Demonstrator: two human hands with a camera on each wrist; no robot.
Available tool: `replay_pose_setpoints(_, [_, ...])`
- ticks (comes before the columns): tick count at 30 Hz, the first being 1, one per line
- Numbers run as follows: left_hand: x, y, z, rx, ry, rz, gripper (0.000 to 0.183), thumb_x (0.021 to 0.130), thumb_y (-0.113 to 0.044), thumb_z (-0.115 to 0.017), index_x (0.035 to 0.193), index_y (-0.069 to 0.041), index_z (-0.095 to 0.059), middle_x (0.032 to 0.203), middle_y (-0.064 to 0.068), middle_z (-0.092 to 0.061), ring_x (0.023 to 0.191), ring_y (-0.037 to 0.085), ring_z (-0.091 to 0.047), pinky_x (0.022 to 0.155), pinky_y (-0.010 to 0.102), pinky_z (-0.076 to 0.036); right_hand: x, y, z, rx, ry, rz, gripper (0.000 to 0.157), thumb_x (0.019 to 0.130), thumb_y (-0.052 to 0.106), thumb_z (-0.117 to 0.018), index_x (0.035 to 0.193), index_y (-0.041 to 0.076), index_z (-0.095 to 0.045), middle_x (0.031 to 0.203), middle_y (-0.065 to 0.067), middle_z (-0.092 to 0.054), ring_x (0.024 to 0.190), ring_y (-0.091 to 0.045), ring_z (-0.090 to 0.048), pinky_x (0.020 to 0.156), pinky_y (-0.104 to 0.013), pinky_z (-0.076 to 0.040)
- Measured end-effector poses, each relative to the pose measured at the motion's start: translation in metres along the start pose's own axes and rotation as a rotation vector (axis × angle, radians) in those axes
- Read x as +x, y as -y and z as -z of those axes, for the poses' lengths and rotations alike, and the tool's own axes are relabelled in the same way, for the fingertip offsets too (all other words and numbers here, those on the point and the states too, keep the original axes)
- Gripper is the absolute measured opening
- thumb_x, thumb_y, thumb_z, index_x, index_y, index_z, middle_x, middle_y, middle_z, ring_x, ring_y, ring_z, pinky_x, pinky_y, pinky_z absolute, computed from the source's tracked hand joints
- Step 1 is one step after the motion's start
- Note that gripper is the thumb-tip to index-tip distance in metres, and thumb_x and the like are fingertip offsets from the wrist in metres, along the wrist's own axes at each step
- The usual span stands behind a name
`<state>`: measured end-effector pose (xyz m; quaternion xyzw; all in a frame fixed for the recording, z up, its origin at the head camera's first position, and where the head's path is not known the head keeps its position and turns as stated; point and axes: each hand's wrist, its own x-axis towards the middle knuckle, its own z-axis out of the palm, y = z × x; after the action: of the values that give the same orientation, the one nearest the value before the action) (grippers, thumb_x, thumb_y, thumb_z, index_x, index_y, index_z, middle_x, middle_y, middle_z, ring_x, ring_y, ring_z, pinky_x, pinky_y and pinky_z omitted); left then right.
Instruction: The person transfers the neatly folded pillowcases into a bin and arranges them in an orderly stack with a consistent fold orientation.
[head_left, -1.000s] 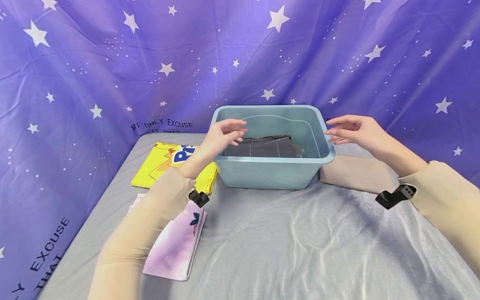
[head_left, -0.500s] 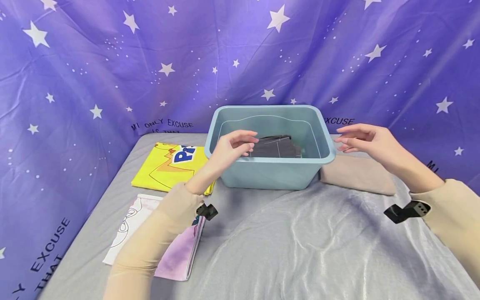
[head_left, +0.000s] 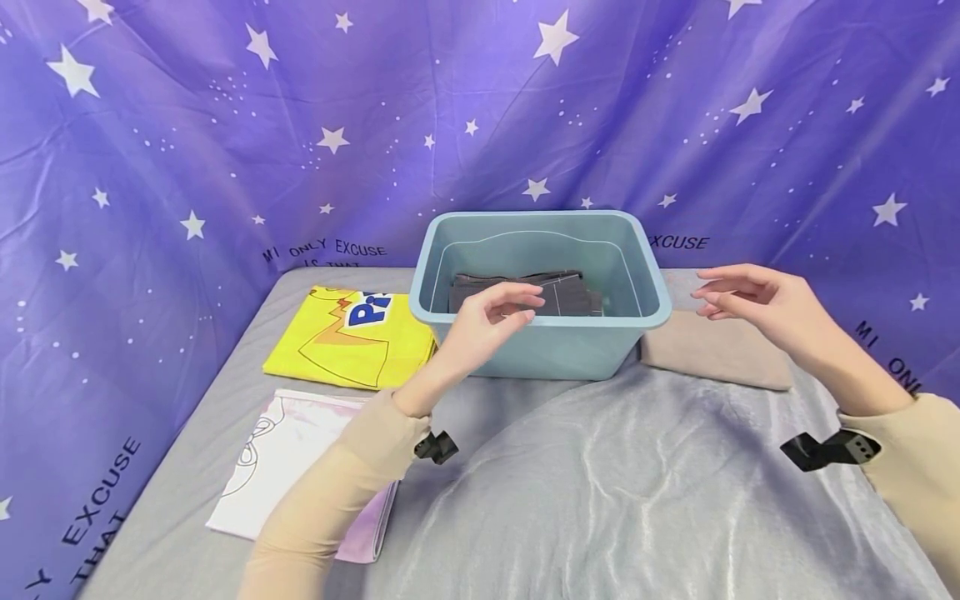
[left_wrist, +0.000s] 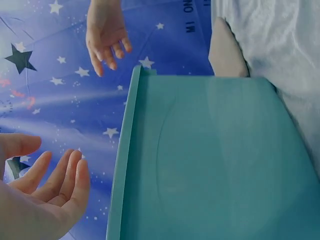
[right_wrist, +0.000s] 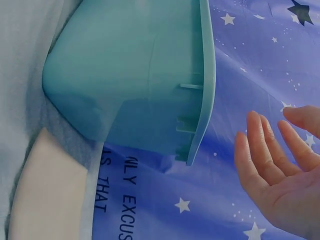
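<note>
A teal plastic bin (head_left: 555, 350) stands at the back of the bed, and folded dark grey cloth (head_left: 566, 296) with thin white lines lies inside it. My left hand (head_left: 491, 325) hovers above the bin's front rim with fingers loosely bent and nothing in them; the left wrist view shows its palm (left_wrist: 50, 200) apart from the bin wall. To the right of the bin, my right hand (head_left: 765, 304) hangs in the air, also holding nothing. Below it lies a folded beige cloth (head_left: 712, 350), close against the bin's right side.
Left of the bin lies a folded yellow cloth (head_left: 345, 342) with printed blue letters. Nearer me is a folded white and purple cloth (head_left: 285, 458), partly behind my left sleeve. A purple star-patterned curtain (head_left: 450, 100) hangs behind the grey bed cover (head_left: 600, 483).
Both hands have drawn back toward me and shifted right, the left from over the bin's left part, the right away from its right rim. The bin and cloths have stayed put.
</note>
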<state>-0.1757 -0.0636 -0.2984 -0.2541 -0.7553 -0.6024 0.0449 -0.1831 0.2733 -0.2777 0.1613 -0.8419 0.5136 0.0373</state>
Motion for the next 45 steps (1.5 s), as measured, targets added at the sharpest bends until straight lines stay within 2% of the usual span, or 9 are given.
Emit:
replay_pose_setpoints(6, [-0.005,0.002,-0.011,0.012,0.017,-0.029,0.029,0.086,-0.002,-0.056,0.114,-0.001,-0.060,0.107,0.015,-0.065,0.092,0.020,-0.061,0.080,0.028,-0.049,-0.007,-0.009,0.002,0.021,-0.020,0.002,0.032,0.088,0.001,-0.056,0.116,0.016,-0.060,0.092,0.015,-0.068,0.075,-0.004,-0.066,0.068,-0.018,-0.051])
replay_pose_setpoints(12, [-0.011,0.005,-0.024,0.057,0.008,-0.041,0.028,0.086,-0.004,-0.057,0.114,-0.004,-0.060,0.106,0.011,-0.066,0.091,0.018,-0.061,0.077,0.024,-0.049,-0.014,-0.019,0.004,0.066,-0.041,0.016,0.030,0.088,-0.002,-0.055,0.112,0.014,-0.062,0.090,0.012,-0.069,0.074,-0.004,-0.065,0.068,-0.017,-0.051])
replay_pose_setpoints(20, [-0.019,0.012,-0.046,0.105,-0.029,-0.049,0.029,0.085,-0.004,-0.059,0.114,-0.006,-0.061,0.109,0.009,-0.064,0.088,0.018,-0.060,0.075,0.020,-0.049,-0.024,-0.031,0.005,0.010,-0.075,0.024,0.031,0.088,-0.003,-0.055,0.112,0.016,-0.063,0.089,0.015,-0.068,0.074,-0.001,-0.065,0.068,-0.015,-0.050])
replay_pose_setpoints(30, [-0.028,0.018,-0.070,0.106,0.045,-0.006,0.034,0.087,-0.007,-0.056,0.121,-0.007,-0.057,0.117,0.008,-0.059,0.095,0.018,-0.058,0.080,0.026,-0.049,-0.033,-0.044,0.006,-0.011,-0.094,0.035,0.033,0.088,-0.003,-0.053,0.110,0.020,-0.062,0.089,0.018,-0.068,0.074,0.000,-0.064,0.067,-0.013,-0.049])
replay_pose_setpoints(36, [-0.029,0.023,-0.082,0.106,0.081,0.014,0.035,0.088,-0.008,-0.057,0.123,-0.009,-0.056,0.117,0.007,-0.058,0.099,0.021,-0.057,0.082,0.021,-0.047,-0.038,-0.052,0.009,-0.035,-0.109,0.005,0.032,0.089,-0.001,-0.053,0.109,0.023,-0.062,0.088,0.021,-0.067,0.073,0.002,-0.064,0.066,-0.011,-0.048])
replay_pose_setpoints(45, [-0.030,0.033,-0.101,0.132,0.122,0.018,0.036,0.087,-0.008,-0.056,0.123,-0.006,-0.055,0.118,0.009,-0.057,0.101,0.019,-0.056,0.085,0.019,-0.045,-0.043,-0.065,0.011,-0.044,-0.110,-0.008,0.034,0.089,-0.002,-0.053,0.110,0.023,-0.061,0.088,0.020,-0.067,0.073,0.002,-0.063,0.065,-0.011,-0.049])
